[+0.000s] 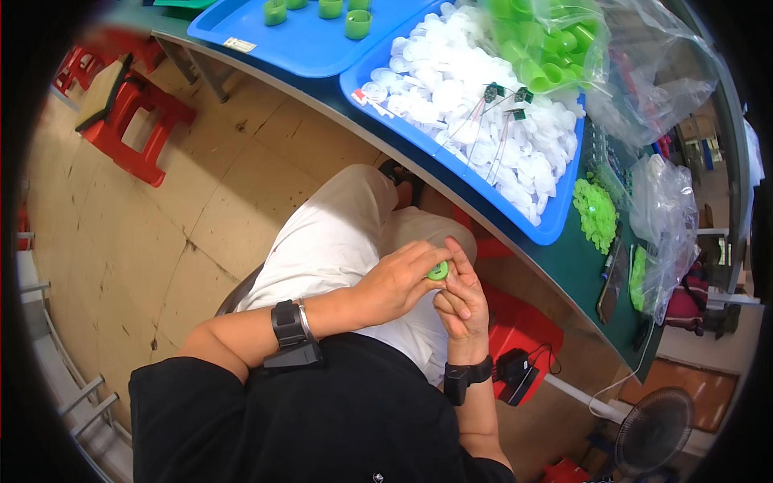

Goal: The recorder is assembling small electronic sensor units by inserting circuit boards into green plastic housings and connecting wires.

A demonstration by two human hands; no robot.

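Note:
Above my lap, both hands meet around a small round green plastic cap with a dark slot-like mark on its face. The fingers of my left hand grip its near side. My right hand pinches it from the other side, with one finger stretched up and the others curled. Part of the cap is hidden by the fingers. On the table beyond lies a blue tray heaped with white translucent plastic discs. Small green circuit boards with thin wires rest on that heap.
Another blue tray carries several green cups. A clear bag of green cups lies over the heap. Small green pieces and a phone lie on the green table. Red stools stand on the floor; a fan is at lower right.

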